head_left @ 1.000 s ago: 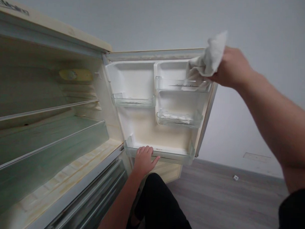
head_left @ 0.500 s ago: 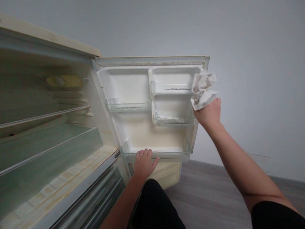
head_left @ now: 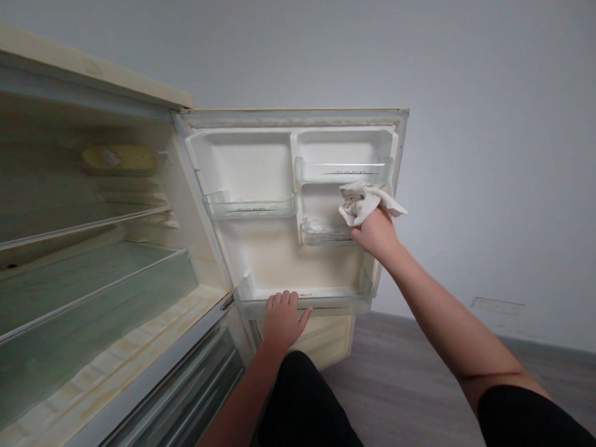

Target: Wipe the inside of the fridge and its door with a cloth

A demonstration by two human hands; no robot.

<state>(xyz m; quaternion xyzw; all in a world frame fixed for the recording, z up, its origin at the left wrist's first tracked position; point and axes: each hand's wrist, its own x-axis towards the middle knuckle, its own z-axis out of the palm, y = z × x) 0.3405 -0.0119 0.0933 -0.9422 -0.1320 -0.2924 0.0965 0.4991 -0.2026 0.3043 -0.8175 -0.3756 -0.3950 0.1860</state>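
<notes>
My right hand is closed around a crumpled white cloth. The cloth hangs in front of the right-hand compartment of the opened fridge door, between the upper right door shelf and the small shelf below it. Whether it touches the door there, I cannot tell. Low on the door, my left hand grips the front rim of the long clear bottom door shelf, fingers hooked over the top and thumb out to the right.
To the left stands the fridge body, with a glass shelf and a clear drawer inside. A lower door also stands open. My knee is beneath the left hand. A grey wall rises behind, above the wood-look floor.
My right hand and the cloth have moved left and down, from the door's upper right edge to in front of the right-hand shelves. The left hand keeps its place.
</notes>
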